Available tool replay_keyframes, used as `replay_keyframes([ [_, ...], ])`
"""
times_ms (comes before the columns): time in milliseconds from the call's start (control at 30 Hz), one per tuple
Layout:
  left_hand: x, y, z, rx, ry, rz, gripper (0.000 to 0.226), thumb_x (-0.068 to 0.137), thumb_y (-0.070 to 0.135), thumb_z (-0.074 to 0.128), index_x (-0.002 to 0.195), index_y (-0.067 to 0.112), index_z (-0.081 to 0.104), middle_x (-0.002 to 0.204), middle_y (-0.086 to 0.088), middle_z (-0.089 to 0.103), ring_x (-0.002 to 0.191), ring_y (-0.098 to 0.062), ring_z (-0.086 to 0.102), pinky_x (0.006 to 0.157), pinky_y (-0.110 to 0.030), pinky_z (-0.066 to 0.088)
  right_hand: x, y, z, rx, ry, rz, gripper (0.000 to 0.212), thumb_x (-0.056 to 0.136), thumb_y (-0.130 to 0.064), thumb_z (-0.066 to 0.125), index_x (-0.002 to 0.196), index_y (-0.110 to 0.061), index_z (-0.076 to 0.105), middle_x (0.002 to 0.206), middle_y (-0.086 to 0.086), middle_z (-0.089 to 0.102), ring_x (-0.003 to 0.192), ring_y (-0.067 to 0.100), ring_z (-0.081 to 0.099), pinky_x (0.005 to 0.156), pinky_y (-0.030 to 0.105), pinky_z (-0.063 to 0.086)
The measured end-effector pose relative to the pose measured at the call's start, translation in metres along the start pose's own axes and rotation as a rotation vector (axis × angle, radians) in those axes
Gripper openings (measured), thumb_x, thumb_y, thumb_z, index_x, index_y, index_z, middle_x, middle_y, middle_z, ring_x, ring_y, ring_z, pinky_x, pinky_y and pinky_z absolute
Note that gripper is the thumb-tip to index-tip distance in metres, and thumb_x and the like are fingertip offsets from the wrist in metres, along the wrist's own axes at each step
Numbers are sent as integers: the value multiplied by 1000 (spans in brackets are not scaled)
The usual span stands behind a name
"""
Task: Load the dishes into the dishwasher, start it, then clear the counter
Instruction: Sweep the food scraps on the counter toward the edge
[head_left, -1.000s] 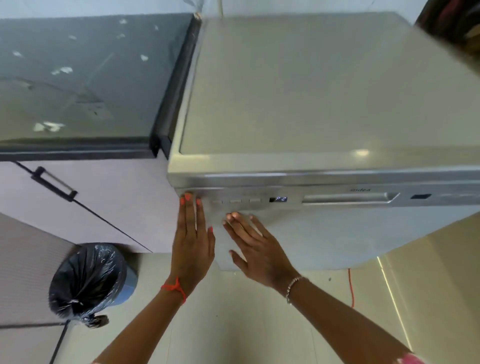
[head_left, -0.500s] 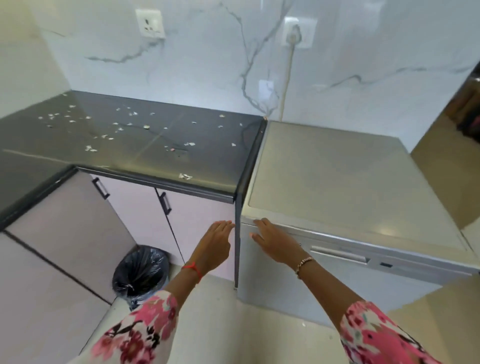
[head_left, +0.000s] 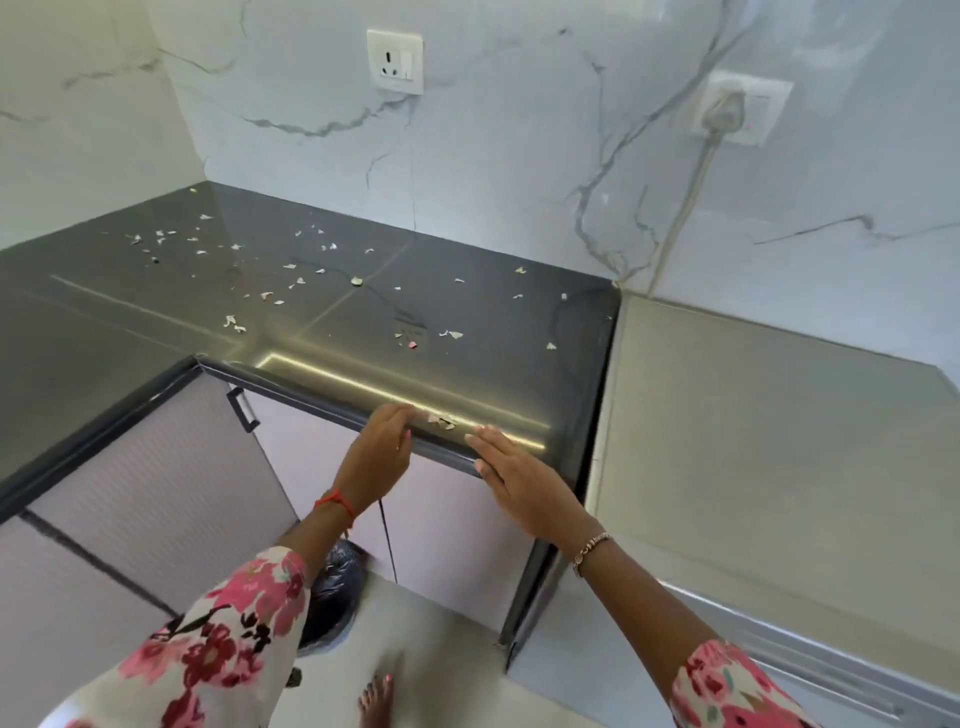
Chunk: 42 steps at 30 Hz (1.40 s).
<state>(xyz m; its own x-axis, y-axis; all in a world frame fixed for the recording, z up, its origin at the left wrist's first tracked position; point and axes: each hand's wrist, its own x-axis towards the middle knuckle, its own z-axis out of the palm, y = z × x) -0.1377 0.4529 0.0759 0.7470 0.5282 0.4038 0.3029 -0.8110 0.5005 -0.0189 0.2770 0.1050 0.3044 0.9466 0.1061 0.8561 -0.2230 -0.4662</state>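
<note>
The silver dishwasher (head_left: 753, 441) stands at the right with its door closed and its top bare. To its left runs the dark counter (head_left: 467, 312), strewn with several small white scraps (head_left: 291, 280). A few scraps (head_left: 441, 420) lie at the counter's front edge. My left hand (head_left: 376, 454) is cupped just below that edge, fingers loosely bent and holding nothing. My right hand (head_left: 511, 475) reaches over the edge with straight fingers, its fingertips just right of those scraps.
A bin lined with a black bag (head_left: 332, 597) stands on the floor under my left arm. Pale cabinet doors (head_left: 156, 493) with a black handle (head_left: 241, 410) sit below the counter. Wall sockets (head_left: 395, 61) are on the marble backsplash; one holds a plug (head_left: 724, 111). My bare foot (head_left: 376, 699) shows below.
Both hands left the dishwasher's control panel and moved left to the counter's front edge. My view rose from the dishwasher front to the counter and wall.
</note>
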Motion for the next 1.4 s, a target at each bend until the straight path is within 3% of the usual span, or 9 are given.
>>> replay_keyframes([
  [167,59,-71,-8,3,-70,-87,32,87,-5,47,117,-4,56,123,-18,54,119,-28,48,106,-25,29,77,9,39,-214,-197,-64,64,92,-56,7,149,-26,8,156,-12,2,143,3,-9,119,28,-6],
  [367,122,-123,-7,-10,-139,-80,29,88,-3,47,115,-5,56,124,-19,55,120,-29,49,106,-22,26,148,52,44,-290,-131,172,94,67,-76,-24,147,-37,6,156,-15,1,145,9,-5,116,37,-6],
  [533,170,-142,6,-55,-203,-46,29,89,-1,47,117,-3,54,127,-18,52,124,-29,46,107,-24,24,195,88,16,-200,96,456,57,98,-50,24,149,-29,9,157,-9,-2,145,10,-6,117,37,-3],
  [633,195,-150,12,-76,-218,-87,32,93,3,43,123,-2,51,135,-14,47,130,-26,40,109,-25,23,194,116,2,-193,265,657,62,98,-46,28,150,-16,11,158,0,2,146,16,-2,117,37,-2],
  [800,231,-165,24,-91,-262,-82,33,96,7,40,127,1,49,142,-11,42,136,-21,33,113,-27,21,209,137,4,-119,257,958,78,94,-55,26,148,-1,8,157,16,4,146,26,0,119,42,0],
  [933,256,-171,37,-100,-286,-86,33,96,9,41,128,3,49,143,-8,42,136,-19,33,113,-28,22,250,85,37,-120,237,689,85,88,-61,12,145,1,19,154,18,17,144,29,14,119,39,8],
  [1067,288,-176,53,-74,-332,-59,37,96,12,42,132,4,45,146,-7,38,139,-18,28,114,-28,19,289,80,32,218,146,357,61,97,-47,29,148,-16,19,157,-3,12,144,7,3,120,31,5],
  [1200,316,-182,64,-42,-326,-65,40,96,18,43,134,5,42,148,-6,34,140,-17,25,116,-31,18,315,162,-18,100,351,523,58,98,-41,34,146,-9,23,157,4,13,145,16,5,119,34,3],
  [1400,318,-190,70,-27,-281,-102,42,94,27,47,134,13,44,146,1,38,136,-15,33,112,-33,27,319,262,-56,-128,211,799,71,95,-52,28,148,-7,13,157,12,4,146,24,0,120,41,3],
])
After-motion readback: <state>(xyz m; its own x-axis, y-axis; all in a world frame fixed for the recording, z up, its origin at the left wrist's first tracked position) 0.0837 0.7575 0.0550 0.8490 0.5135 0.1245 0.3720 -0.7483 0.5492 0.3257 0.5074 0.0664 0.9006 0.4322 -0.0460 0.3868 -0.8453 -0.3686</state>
